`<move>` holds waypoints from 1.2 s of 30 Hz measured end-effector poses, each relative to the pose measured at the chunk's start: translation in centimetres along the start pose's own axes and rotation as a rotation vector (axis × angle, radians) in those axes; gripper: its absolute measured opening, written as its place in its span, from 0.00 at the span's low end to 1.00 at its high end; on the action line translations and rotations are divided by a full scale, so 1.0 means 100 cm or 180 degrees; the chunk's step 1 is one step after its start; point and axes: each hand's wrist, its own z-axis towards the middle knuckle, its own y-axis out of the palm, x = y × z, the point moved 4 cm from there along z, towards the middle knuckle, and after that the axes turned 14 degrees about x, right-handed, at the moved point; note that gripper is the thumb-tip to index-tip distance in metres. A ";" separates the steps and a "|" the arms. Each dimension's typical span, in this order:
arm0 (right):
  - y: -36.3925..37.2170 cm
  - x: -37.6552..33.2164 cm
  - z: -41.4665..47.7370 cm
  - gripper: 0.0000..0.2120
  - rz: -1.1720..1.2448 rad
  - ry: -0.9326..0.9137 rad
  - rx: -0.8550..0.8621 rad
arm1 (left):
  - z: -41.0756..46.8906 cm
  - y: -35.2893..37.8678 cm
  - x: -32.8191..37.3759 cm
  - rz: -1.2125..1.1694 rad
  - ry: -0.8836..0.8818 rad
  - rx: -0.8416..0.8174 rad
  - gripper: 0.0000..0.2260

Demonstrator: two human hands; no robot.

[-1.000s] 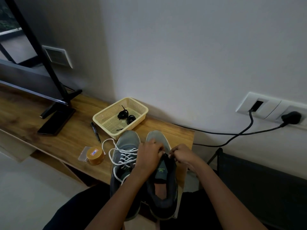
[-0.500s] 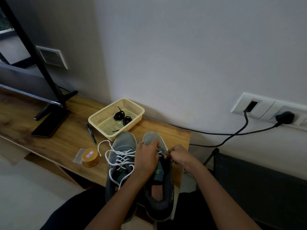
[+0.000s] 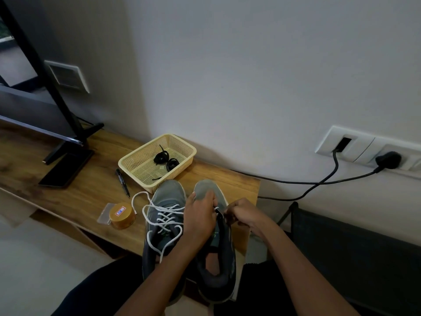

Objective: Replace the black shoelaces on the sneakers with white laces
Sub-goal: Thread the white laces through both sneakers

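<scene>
left hand [image 3: 200, 218] grips sneaker [image 3: 219, 278], wooden desk [image 3: 86, 195], white wall [image 3: 250, 76]

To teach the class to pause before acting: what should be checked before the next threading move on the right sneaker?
1. Left sneaker laced in white: ok.
2. Black laces removed, lying in basket: ok.
3. Left hand holds right sneaker: ok.
4. Right hand pinches white lace: ok.
5. Next eyelet in sight: cannot tell, hands cover it.
</scene>
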 end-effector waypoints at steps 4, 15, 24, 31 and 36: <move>0.002 0.004 0.000 0.10 0.0064 0.0010 -0.0088 | -0.003 0.000 0.002 0.0051 0.0027 0.0055 0.13; 0.008 0.012 0.014 0.14 0.0032 -0.0159 -0.0213 | 0.000 -0.010 0.014 0.0376 0.0776 -0.0093 0.05; 0.019 0.015 0.018 0.10 -0.0456 -0.0636 -0.0220 | -0.003 0.001 0.003 -0.0146 0.0524 0.0189 0.15; 0.018 0.015 0.023 0.11 -0.0197 -0.0638 -0.0119 | 0.005 -0.004 -0.009 0.0043 0.0074 -0.0162 0.17; 0.018 0.016 0.025 0.13 0.0066 -0.0522 -0.0154 | 0.003 -0.007 -0.004 0.0215 0.0104 -0.0020 0.26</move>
